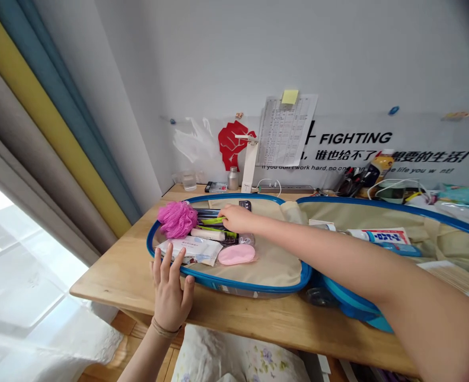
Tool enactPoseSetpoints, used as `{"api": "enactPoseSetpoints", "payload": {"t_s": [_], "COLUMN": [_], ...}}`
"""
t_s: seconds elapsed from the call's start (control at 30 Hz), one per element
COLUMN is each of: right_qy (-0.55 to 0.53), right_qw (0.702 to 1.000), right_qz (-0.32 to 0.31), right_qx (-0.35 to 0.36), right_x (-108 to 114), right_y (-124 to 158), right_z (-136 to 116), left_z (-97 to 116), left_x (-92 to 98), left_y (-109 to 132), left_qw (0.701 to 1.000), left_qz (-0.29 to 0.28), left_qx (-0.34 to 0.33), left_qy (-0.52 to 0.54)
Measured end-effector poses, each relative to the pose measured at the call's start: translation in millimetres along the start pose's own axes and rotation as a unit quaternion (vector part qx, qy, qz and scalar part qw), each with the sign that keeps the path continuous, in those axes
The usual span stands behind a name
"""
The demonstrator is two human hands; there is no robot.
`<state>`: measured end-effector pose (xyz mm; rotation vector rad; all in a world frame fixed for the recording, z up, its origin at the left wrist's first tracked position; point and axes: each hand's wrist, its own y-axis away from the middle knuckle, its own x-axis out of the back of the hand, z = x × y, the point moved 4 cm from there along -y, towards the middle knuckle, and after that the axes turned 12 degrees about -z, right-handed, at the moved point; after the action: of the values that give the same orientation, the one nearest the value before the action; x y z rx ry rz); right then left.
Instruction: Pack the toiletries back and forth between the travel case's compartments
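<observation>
A beige-lined blue travel bag [258,289] lies unfolded on the wooden table. My right hand [236,218] reaches into its left half, fingers pinched on a slim yellow-green item [214,220] whose kind I cannot make out. My left hand [173,292] rests with fingers spread over the near left rim, fingertips by a white soft packet [197,249]. A pink bath puff [177,219] sits at the far left corner. Close to the right hand lie a pale tube [207,234], a pink oval item [236,254] and a small black packet [245,205].
The bag's right half holds a toothpaste box [385,236] and a pack of thin sticks [455,276]. Along the wall stand a glass [189,181], a silver-capped bottle [233,179], a white lamp [250,164], a power strip [294,189] and an orange-labelled bottle [381,164].
</observation>
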<state>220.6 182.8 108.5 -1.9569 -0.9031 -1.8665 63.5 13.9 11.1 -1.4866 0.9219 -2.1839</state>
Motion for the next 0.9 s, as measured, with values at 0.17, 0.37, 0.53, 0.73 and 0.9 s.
{"api": "enactPoseSetpoints", "payload": {"t_s": [0.17,0.37,0.53,0.73,0.9], "right_qy": [0.018,0.027,0.023,0.004,-0.026], "right_qw": [1.0,0.999,0.999,1.0,0.999], "right_qz": [-0.015,-0.027,-0.037,-0.03,0.002], "right_qx": [0.004,-0.005,-0.003,-0.004,-0.022], "right_x": [-17.2,-21.1,-19.9,-2.5,39.6], "right_y": [-21.1,-21.8,-18.8,-7.3,28.6], "right_z": [-12.5,-12.1,-9.5,-2.6,28.1], "left_z": [-0.4,-1.4,-7.8,-9.2,-7.2], "left_x": [-1.1,0.6,0.7,2.3,3.8], "left_y": [1.0,-2.1,-4.1,-4.5,-4.1], "left_qw": [1.0,1.0,0.997,0.997,0.997], "left_qz": [-0.007,0.006,-0.005,0.003,0.006], "left_qx": [0.001,-0.028,-0.06,-0.065,-0.065], "left_qy": [-0.008,-0.011,-0.037,-0.039,-0.036]}}
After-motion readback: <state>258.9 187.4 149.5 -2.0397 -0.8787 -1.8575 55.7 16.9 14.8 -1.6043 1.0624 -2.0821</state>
